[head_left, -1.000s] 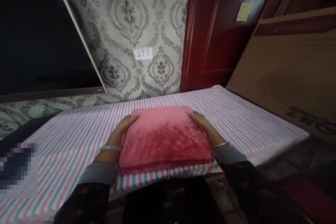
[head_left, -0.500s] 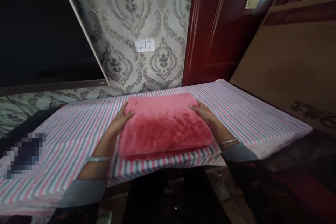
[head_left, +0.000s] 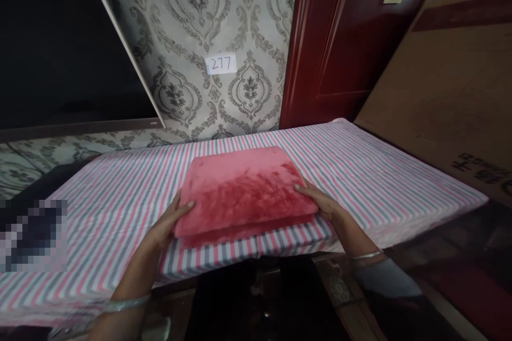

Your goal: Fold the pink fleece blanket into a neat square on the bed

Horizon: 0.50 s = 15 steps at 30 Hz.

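A pink-red plush cushion (head_left: pixel 244 186) lies flat on the striped cloth near its front edge. Its nap looks pale at the back and darker red toward the front. A second layer shows below its front edge; whether it is folded or two stacked pieces, I cannot tell. My left hand (head_left: pixel 170 218) grips its left side, thumb on top. On the opposite side my right hand (head_left: pixel 322 201) holds the right edge, thumb also on top. The other fingers of both hands are partly hidden at the sides.
A pink, grey and white striped cloth (head_left: pixel 132 192) covers the table. Behind stand a patterned wall with a paper label (head_left: pixel 221 64) and a dark screen (head_left: pixel 68 48). A large cardboard box (head_left: pixel 444 80) leans at the right, beside a red door (head_left: pixel 340 37).
Both hands have slid toward me along the cushion's sides, from near its back corners to nearer the front. The cushion has turned slightly, its back edge now slanting.
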Motion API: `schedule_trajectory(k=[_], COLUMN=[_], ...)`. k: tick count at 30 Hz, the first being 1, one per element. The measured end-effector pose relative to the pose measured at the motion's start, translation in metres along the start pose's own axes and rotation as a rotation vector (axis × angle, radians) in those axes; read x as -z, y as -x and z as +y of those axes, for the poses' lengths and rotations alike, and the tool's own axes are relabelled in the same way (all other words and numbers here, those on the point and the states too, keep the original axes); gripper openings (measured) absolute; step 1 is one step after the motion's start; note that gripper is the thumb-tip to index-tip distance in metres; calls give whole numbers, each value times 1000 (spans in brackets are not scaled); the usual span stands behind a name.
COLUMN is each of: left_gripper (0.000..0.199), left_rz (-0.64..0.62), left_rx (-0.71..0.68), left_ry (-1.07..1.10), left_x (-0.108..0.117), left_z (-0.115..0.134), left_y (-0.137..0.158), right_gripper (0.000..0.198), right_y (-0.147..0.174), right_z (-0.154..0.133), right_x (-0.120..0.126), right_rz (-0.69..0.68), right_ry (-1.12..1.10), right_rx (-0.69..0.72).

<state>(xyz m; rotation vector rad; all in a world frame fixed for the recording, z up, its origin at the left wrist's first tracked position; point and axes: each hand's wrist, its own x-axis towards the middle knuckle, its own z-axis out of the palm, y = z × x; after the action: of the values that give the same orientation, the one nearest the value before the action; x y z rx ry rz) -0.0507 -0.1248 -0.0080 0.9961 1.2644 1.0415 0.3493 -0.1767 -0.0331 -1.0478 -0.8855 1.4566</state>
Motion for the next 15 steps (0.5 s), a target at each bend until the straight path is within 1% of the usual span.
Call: schedule_trajectory(k=[3, 5, 7, 9, 11, 13, 15], left_gripper=[86, 85, 84, 86, 89, 89, 88], left_rz=[-28, 10, 67, 108, 114, 99, 89], left_rx=[-28, -58, -36, 32, 84, 85, 68], left_ry=[18, 22, -1, -25, -38, -55, -104], left_x=[-5, -8, -9, -7, -2, 4, 11], left_z=[7, 15, 18, 15, 6, -2, -6], left_y=[9, 12, 14, 15, 15, 12, 7], right_gripper=[62, 62, 63, 65, 67, 68, 69], right_y=[5, 4, 4, 5, 7, 7, 7], right_z=[-5, -10, -10, -4, 6, 15, 21], right_x=[-4, -6, -5, -2, 3, 7, 9], right_rz=[45, 77, 87, 86, 80, 77, 93], right_ry=[46, 59, 75, 105, 126, 134, 160], right_rx=[24, 83, 121, 110, 92, 105, 158])
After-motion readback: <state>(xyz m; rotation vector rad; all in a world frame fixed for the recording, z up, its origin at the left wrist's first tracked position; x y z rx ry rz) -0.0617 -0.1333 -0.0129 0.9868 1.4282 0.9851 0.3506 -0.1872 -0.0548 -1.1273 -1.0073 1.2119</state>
